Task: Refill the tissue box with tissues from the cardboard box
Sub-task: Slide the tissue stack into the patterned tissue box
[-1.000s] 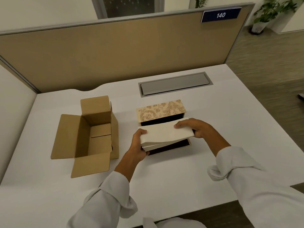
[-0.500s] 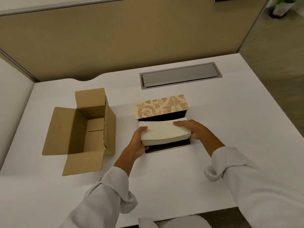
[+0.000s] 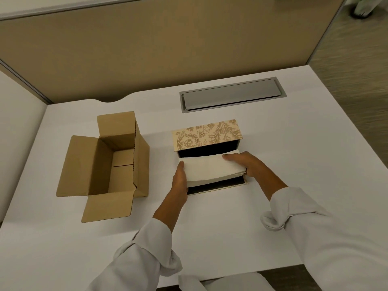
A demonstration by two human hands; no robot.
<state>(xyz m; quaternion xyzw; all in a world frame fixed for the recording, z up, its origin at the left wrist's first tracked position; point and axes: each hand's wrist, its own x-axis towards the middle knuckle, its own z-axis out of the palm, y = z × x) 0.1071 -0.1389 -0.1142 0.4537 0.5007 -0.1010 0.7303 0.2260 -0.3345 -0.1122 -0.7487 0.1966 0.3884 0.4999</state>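
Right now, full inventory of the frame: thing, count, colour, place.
cardboard box: 1, brown, desk left, flaps open, no contents visible
tissue box: 1, black inside, desk centre, open
lid: 1, beige floral, raised at the tissue box's far edge
tissue stack: 1, white, held over the tissue box opening
cable tray cover: 1, grey, recessed, desk rear
desk: 1, white
partition: 1, tan, behind desk
potted plant: 1, green, white pot, floor top right
left hand: grips stack's left end
right hand: grips stack's right end
sleeves: 2, white, rolled
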